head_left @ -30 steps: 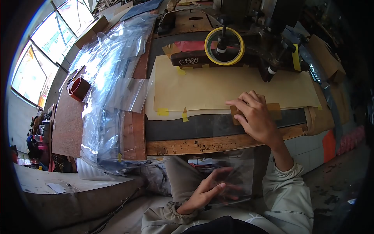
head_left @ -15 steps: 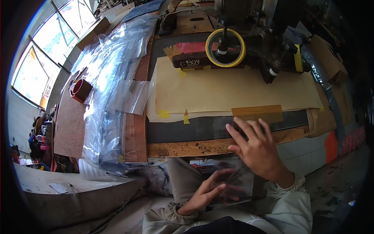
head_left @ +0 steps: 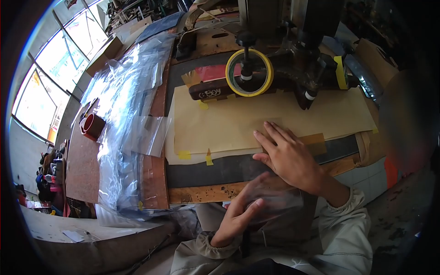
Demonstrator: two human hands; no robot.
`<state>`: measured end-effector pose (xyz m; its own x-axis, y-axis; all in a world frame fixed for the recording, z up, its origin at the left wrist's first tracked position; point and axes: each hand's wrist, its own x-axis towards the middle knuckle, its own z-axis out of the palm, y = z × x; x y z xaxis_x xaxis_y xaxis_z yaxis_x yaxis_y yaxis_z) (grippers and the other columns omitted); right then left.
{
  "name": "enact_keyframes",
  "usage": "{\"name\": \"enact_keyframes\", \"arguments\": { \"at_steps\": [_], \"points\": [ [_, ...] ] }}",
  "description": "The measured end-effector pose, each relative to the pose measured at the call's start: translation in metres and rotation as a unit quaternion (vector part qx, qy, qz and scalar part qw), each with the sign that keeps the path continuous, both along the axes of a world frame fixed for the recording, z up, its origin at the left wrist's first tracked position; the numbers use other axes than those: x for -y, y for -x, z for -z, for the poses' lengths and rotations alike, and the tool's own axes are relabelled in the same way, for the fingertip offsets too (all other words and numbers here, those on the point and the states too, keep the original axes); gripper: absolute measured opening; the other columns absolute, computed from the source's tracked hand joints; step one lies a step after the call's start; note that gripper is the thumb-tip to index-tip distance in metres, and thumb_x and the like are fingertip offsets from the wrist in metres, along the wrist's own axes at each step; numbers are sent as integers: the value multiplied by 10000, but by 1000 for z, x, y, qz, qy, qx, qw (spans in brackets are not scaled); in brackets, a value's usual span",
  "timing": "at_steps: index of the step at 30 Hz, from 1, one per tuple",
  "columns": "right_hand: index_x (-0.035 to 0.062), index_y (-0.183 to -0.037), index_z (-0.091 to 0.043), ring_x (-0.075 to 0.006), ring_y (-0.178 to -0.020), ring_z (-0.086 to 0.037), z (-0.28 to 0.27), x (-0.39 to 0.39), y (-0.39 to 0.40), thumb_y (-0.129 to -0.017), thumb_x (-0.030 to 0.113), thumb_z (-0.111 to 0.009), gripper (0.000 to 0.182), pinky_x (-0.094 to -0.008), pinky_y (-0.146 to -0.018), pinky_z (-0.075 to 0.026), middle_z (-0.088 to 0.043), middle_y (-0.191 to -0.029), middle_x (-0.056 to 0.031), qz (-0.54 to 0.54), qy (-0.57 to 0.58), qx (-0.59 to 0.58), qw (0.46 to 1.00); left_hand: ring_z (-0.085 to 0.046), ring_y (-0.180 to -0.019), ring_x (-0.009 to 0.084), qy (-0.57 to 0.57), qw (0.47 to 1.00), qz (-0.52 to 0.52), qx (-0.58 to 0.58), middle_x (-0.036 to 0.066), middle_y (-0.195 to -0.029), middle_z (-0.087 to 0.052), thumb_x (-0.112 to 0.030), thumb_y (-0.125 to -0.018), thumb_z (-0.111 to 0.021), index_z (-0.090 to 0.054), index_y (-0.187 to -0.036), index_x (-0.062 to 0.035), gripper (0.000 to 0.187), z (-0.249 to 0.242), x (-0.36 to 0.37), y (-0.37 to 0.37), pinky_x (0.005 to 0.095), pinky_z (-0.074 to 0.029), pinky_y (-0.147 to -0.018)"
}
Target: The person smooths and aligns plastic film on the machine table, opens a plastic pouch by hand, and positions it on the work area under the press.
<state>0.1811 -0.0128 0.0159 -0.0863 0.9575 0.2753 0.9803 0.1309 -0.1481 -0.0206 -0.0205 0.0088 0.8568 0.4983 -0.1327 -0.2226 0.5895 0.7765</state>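
My right hand (head_left: pixel 289 160) lies with its fingers stretched out over the front edge of a tan paper sheet (head_left: pixel 220 123), its fingertips on a thin clear film. Lower down, my left hand (head_left: pixel 236 217) has its thumb up and its long fingers behind a clear plastic sheet (head_left: pixel 279 201), which is blurred and hangs near the table edge above my lap. A strip of brown tape (head_left: pixel 316 144) runs along the paper beside my right hand. Small yellow tape pieces (head_left: pixel 184 155) stick to the paper's front edge.
A dark clamp bar (head_left: pixel 206 90) crosses the paper at the back, with a yellow tape roll (head_left: pixel 269 68) hung on its knob. Clear plastic bags (head_left: pixel 123 114) are heaped at the left near a brown tape roll (head_left: pixel 93 127). A wooden strip (head_left: pixel 206 193) edges the table.
My right hand has moved away from me, from the dark strip onto the paper. My left hand has risen with the plastic sheet. The view has shifted slightly.
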Motion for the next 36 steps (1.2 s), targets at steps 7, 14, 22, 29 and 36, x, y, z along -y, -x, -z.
{"name": "enact_keyframes", "arguments": {
  "at_steps": [7, 14, 22, 29, 36],
  "points": [
    [-23, -1302, -546, -390, -1291, -484, -3, -37, -19, -962, 363, -558, 514, -433, -1060, -435, -508, -1341, -301, -14, 18, -28, 999, -603, -1196, 311, -251, 953, -155, -72, 228, -1376, -516, 14, -957, -529, -40, -1564, -59, 783, -9, -11, -22, 385, -516, -961],
    [-19, -1269, -562, -368, -1244, -524, 9, -47, -28, -932, 304, -606, 469, -416, -1029, -458, -545, -1288, -289, -29, -52, 17, 998, -675, -832, 321, -582, 783, -70, -210, 150, -1016, -655, -86, -864, -699, -506, -1361, -55, 534, -11, -57, -20, 363, -560, -713],
    [-5, -1220, -590, -349, -1176, -575, 9, -54, -31, -890, 278, -653, 439, -407, -1020, -466, -594, -1222, -266, 0, -76, 45, 996, -581, -619, 161, -565, 750, -178, -293, 63, -835, -605, -55, -729, -814, -644, -1130, -51, 436, -11, -46, -25, 292, -490, -561],
    [-7, -1222, -590, -348, -1173, -575, 10, -56, -35, -902, 269, -640, 426, -404, -1016, -473, -596, -1217, -265, -14, -70, 51, 996, -587, -601, 99, -545, 762, -199, -289, 57, -860, -639, -58, -691, -863, -666, -996, -31, 364, -8, -45, -25, 247, -473, -517],
    [2, -1259, -565, -337, -1190, -556, 9, -59, -39, -916, 246, -612, 423, -411, -1031, -457, -573, -1255, -237, -18, -59, 56, 997, -684, -733, 141, -533, 777, -195, -274, 88, -934, -656, -21, -696, -843, -667, -1029, -12, 376, -10, -46, -26, 268, -581, -617]
  ]
}}
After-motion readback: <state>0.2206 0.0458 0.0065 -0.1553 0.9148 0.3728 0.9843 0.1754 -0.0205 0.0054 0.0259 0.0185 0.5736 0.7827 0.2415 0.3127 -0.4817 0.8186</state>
